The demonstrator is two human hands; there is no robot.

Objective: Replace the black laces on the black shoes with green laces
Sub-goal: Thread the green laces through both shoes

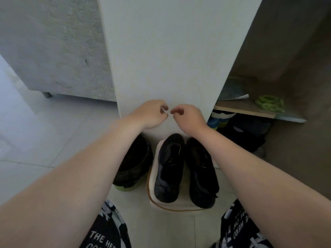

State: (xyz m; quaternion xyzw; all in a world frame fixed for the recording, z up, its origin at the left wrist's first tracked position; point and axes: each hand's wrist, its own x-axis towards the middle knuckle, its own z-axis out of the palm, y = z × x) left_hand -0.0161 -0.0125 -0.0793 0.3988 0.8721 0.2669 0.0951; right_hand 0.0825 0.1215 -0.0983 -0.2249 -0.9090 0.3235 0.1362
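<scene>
Dim, flat, cool daylight, brightest on the floor tiles (35, 133) at left. Deep shade inside the open cabinet (286, 51) at right. Little detail in the black shoes (170, 167). Soft and slightly smeared throughout. Strong wide-angle bending of straight lines near the edges.

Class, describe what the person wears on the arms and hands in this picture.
Nothing shows. The left arm and right arm are bare, with no sleeves in view. The left hand and right hand have no gloves, rings, watch or bands.
</scene>
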